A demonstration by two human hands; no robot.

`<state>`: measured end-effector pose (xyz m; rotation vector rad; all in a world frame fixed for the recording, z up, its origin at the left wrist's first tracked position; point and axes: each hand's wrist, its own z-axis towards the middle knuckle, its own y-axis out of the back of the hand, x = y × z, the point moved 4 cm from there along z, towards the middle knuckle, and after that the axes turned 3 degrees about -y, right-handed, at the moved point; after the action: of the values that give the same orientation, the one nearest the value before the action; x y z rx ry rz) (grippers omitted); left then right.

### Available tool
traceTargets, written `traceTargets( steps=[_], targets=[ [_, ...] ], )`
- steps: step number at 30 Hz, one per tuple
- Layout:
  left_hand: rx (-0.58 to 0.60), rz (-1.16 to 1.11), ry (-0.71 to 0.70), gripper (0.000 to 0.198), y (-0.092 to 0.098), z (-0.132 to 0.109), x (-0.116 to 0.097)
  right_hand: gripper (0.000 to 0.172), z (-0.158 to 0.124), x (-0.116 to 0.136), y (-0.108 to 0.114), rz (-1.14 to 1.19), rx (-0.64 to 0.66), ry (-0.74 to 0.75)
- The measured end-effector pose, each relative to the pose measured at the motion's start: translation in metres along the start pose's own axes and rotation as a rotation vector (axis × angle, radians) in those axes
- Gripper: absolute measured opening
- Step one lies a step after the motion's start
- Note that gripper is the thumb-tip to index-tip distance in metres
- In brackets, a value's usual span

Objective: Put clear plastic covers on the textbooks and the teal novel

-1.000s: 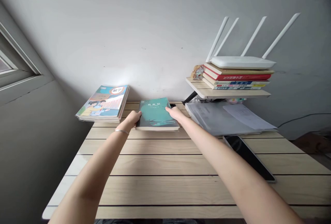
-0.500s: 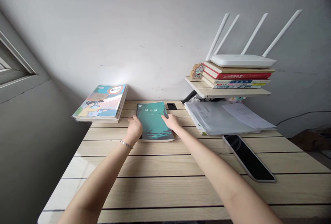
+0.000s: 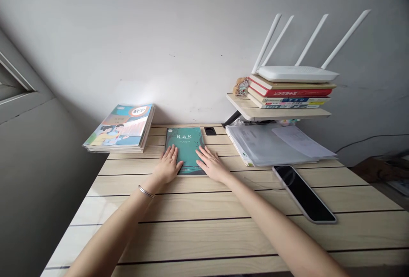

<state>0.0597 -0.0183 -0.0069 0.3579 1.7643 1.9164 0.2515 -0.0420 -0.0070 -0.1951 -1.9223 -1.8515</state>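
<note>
A green book [image 3: 188, 151] with white characters lies flat on the slatted wooden desk [image 3: 191, 238], near its back edge. My left hand [image 3: 168, 165] rests with fingers spread over the book's lower left edge. On the other side, my right hand [image 3: 211, 164] lies with fingers apart, its fingertips on the book's right edge. Neither hand grips anything. A metal bangle circles my left wrist.
A stack of textbooks [image 3: 123, 128] sits at the back left. On the right, a small raised shelf [image 3: 277, 113] bears books [image 3: 290, 93] and a white router [image 3: 297, 73]. Below are papers in clear sleeves [image 3: 265, 142] and a phone [image 3: 305, 194].
Both hands have let go of the book's sides and now lie with spread fingers on its edges. The book now lies flat and straighter. The view has shifted slightly.
</note>
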Motion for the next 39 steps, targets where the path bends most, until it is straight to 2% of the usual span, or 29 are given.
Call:
traceTargets(
  steps=[5,8,10,12,14,17,19,22,25,28,30,32,34,36,39],
  targets=[
    [0.027,-0.026,0.056,0.068,-0.003,-0.006,0.010,0.062,-0.002,-0.013,-0.006,-0.019,0.056,-0.037],
    [0.062,-0.010,0.093,0.063,0.002,0.000,0.010,0.062,0.010,-0.018,0.000,0.011,0.055,-0.024],
    [0.070,0.003,0.087,0.058,0.008,0.015,0.007,0.061,0.028,-0.018,0.010,0.027,0.008,-0.012],
    [0.077,-0.017,0.023,0.055,0.013,0.036,0.001,0.060,0.051,-0.016,0.019,0.022,-0.033,0.002],
    [0.097,-0.060,-0.031,0.054,0.014,0.060,0.000,0.063,0.074,-0.013,0.024,0.002,-0.018,-0.003],
    [0.102,-0.094,0.012,0.057,0.012,0.085,0.017,0.070,0.098,-0.015,0.022,-0.014,0.020,-0.046],
    [0.085,-0.100,0.076,0.060,0.010,0.089,0.036,0.071,0.104,-0.020,0.019,-0.003,0.015,-0.053],
    [0.056,-0.106,0.159,0.064,0.012,0.084,0.062,0.070,0.106,-0.028,0.015,0.009,-0.003,-0.041],
    [0.034,-0.102,0.207,0.063,0.016,0.076,0.070,0.069,0.103,-0.031,0.015,-0.007,0.011,-0.057],
    [-0.021,-0.067,0.247,0.058,0.019,0.067,0.057,0.065,0.092,-0.018,0.017,-0.078,0.020,-0.121],
    [-0.067,-0.005,0.127,0.053,0.019,0.058,0.035,0.063,0.075,0.004,0.014,-0.132,-0.017,-0.091],
    [-0.077,0.046,-0.074,0.051,0.013,0.044,0.010,0.061,0.053,0.029,0.007,-0.143,-0.052,0.006],
    [-0.056,0.047,-0.158,0.052,0.006,0.025,-0.005,0.060,0.031,0.046,-0.003,-0.140,-0.030,0.045],
    [-0.045,0.033,-0.124,0.055,0.000,0.007,-0.007,0.059,0.014,0.048,-0.009,-0.142,-0.007,0.012],
    [-0.023,-0.014,0.000,0.059,-0.001,-0.012,0.005,0.059,0.000,0.028,-0.009,-0.096,-0.006,-0.064]
  ],
)
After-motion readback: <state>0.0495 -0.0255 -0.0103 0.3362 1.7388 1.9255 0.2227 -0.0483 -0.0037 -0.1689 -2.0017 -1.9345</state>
